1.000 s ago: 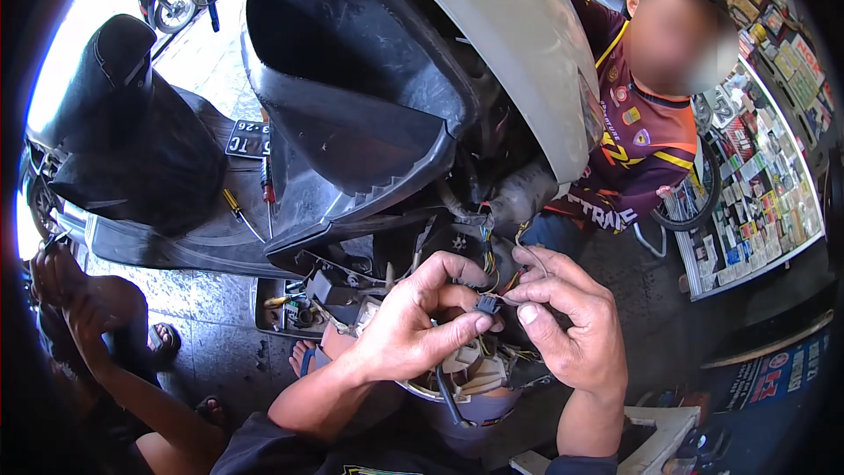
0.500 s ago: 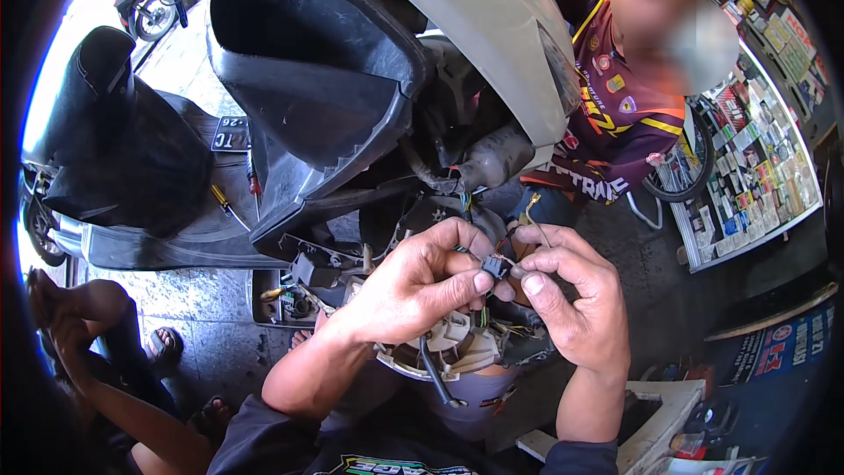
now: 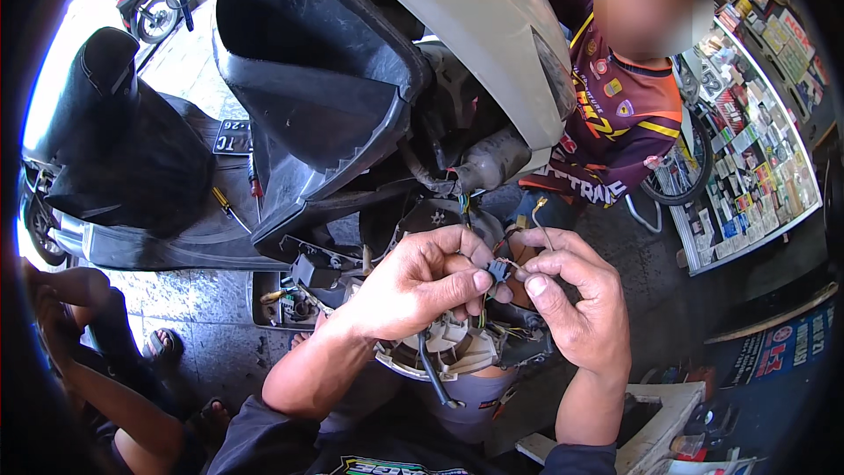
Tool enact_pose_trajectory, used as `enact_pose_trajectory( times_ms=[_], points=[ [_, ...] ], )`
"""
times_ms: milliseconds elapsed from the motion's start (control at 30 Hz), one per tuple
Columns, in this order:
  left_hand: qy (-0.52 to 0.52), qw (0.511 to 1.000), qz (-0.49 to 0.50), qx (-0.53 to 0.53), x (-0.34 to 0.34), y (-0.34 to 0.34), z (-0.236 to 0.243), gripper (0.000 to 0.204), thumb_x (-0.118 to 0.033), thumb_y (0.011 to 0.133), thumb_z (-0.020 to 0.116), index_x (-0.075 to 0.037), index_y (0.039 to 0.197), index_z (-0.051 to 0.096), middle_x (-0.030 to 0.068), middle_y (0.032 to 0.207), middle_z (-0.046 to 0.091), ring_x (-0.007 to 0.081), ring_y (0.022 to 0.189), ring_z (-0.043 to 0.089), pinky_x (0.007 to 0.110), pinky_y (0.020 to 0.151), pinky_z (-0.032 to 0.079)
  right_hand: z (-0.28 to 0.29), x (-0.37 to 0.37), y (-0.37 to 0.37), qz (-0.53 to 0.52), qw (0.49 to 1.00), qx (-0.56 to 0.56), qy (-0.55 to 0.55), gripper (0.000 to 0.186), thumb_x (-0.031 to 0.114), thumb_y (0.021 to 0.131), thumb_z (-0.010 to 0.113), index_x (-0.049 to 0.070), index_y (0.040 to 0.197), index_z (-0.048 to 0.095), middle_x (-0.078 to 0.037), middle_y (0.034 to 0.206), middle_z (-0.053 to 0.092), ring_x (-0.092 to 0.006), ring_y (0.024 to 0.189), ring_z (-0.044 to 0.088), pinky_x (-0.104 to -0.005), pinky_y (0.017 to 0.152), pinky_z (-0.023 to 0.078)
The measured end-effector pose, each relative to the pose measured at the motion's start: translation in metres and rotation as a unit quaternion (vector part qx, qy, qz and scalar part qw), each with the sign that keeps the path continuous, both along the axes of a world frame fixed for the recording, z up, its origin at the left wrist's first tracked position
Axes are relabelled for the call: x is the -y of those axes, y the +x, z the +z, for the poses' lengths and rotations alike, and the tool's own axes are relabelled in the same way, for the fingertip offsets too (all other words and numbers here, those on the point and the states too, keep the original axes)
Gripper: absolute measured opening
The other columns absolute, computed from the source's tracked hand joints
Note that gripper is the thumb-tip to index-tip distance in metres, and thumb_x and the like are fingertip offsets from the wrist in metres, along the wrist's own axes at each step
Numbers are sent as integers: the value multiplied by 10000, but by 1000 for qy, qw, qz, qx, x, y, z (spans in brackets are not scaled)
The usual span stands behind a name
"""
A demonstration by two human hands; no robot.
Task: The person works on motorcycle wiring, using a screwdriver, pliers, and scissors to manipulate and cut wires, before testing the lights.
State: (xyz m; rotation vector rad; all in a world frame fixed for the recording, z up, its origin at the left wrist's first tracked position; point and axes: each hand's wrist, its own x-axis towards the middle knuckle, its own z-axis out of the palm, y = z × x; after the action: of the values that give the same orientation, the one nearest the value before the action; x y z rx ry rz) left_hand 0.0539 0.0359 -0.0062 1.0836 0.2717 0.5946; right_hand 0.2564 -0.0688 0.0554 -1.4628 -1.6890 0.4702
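Between finger and thumb, my left hand (image 3: 431,277) grips a small dark wire connector (image 3: 499,270). My right hand (image 3: 571,295) pinches a thin wire (image 3: 545,230) close beside it; a brass-coloured terminal on the wire's end sticks up above the fingers. Thin wires run from the connector toward the right fingertips. Under both hands lies a pale plastic housing (image 3: 453,356) with a black cable (image 3: 434,369) and more loose wiring, resting over my lap. How far the wire enters the connector is hidden by my fingers.
A partly stripped scooter (image 3: 325,114) fills the far side. Two screwdrivers (image 3: 230,209) lie on its footboard. A parts tray (image 3: 264,321) sits at left. One person (image 3: 615,114) is at the far right by a display case (image 3: 756,149); another person's arm (image 3: 114,405) is at lower left.
My hands stay almost in place, with the connector turned slightly between the fingers. The person at far right has shifted their head a little to the left.
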Motion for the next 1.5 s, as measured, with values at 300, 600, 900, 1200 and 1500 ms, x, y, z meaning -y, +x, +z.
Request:
enact_pose_trajectory(
  times_ms=[300, 600, 900, 1200, 1500],
  points=[
    [-19, 1000, 18, 9, -2, 1, -7, 161, -115, 972, 732, 19, 1045, 683, 58, 904, 725, 81, 734, 638, 230, 664, 532, 2, -2, -3, 6, 1000, -9, -11, 185, 109, 934, 722, -60, 1004, 740, -287, 1183, 689, -382, 1127, 701, -404, 948, 545],
    [-38, 999, 19, 31, -3, -1, -8, 173, -114, 953, 759, 14, 1050, 694, 41, 870, 694, 84, 709, 619, 233, 639, 508, -4, -3, -11, -53, 995, -83, 8, 199, 104, 951, 711, -51, 1072, 742, -287, 1275, 672, -260, 1033, 726, -337, 845, 574],
    [-3, 999, 5, 35, 4, -6, -2, 133, -93, 967, 732, 13, 1027, 678, 26, 871, 679, 72, 765, 603, 234, 697, 485, -7, 3, -13, -110, 978, -172, 42, 309, 199, 1088, 535, -72, 1031, 673, -149, 1102, 725, -127, 838, 670, -267, 782, 537],
    [251, 960, 54, -109, 17, -12, 8, 185, -54, 926, 700, 16, 1094, 670, 71, 953, 707, 121, 847, 662, 291, 779, 533, -15, 32, -6, -101, 950, -283, 86, 302, 194, 1069, 503, -79, 1019, 621, -268, 1136, 685, -165, 816, 685, -290, 730, 575],
    [382, 905, 106, -157, 29, -21, 8, 228, 37, 837, 706, 6, 1062, 687, 153, 1100, 720, 317, 1052, 719, 381, 865, 581, -45, 61, 0, -75, 926, -349, 122, 310, 226, 1038, 526, -67, 956, 589, -331, 1157, 653, -268, 766, 705, -361, 744, 594]
  ],
)
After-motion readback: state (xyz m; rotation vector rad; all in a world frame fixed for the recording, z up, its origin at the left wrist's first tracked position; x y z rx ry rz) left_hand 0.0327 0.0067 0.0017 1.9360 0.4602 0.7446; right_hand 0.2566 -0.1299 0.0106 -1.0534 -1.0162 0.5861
